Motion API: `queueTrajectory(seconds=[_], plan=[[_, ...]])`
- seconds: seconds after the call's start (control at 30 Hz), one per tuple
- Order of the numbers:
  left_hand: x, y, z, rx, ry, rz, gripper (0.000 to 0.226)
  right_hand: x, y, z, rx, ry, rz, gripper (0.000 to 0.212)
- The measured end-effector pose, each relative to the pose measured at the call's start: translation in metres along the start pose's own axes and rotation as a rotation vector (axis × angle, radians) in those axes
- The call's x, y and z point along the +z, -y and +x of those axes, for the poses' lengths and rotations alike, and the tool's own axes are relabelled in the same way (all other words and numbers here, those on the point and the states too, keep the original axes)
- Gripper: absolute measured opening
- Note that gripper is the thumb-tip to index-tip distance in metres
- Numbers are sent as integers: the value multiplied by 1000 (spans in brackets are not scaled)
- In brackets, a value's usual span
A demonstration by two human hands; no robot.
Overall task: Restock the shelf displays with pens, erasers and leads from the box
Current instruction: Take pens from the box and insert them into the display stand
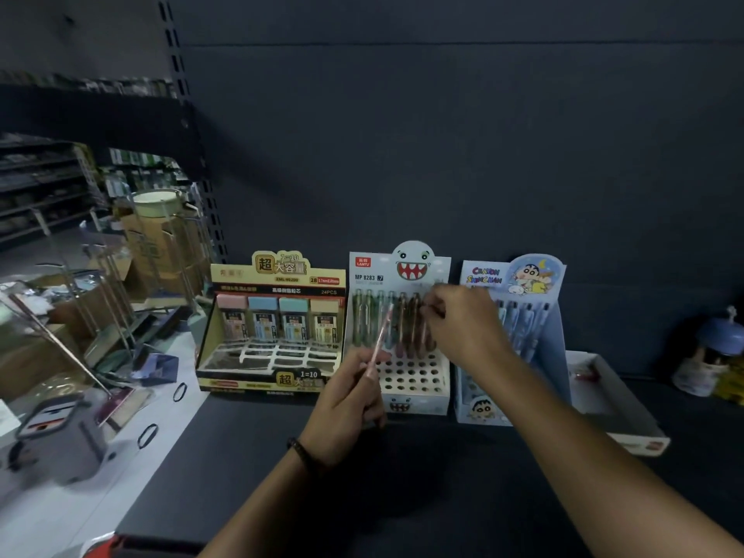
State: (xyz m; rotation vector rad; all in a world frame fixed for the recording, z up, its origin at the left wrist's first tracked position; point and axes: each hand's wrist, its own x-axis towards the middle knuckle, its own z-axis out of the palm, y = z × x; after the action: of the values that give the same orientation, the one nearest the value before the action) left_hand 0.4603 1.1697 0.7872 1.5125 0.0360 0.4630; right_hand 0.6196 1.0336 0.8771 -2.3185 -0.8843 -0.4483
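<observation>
Shelf (443, 481): left hand's (347, 404) pen (380, 336); right hand (463, 328), maybe pinching, blocks display (414, 376).

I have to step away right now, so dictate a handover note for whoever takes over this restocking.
Left hand holds a pink pen by the shark display. Right hand is at the pens standing in its back rows; grip blurred.
Done: back rows hold pens; lead display has four cases at the back.
Left: its front slots and the shark display's front holes are empty. White box sits far right.
</observation>
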Motion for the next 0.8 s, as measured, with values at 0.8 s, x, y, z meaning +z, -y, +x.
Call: queueTrajectory(seconds=[0.8], plan=[[3,6,-4,194,-121,419,26,-23,25,-34,87,-117,671,36]])
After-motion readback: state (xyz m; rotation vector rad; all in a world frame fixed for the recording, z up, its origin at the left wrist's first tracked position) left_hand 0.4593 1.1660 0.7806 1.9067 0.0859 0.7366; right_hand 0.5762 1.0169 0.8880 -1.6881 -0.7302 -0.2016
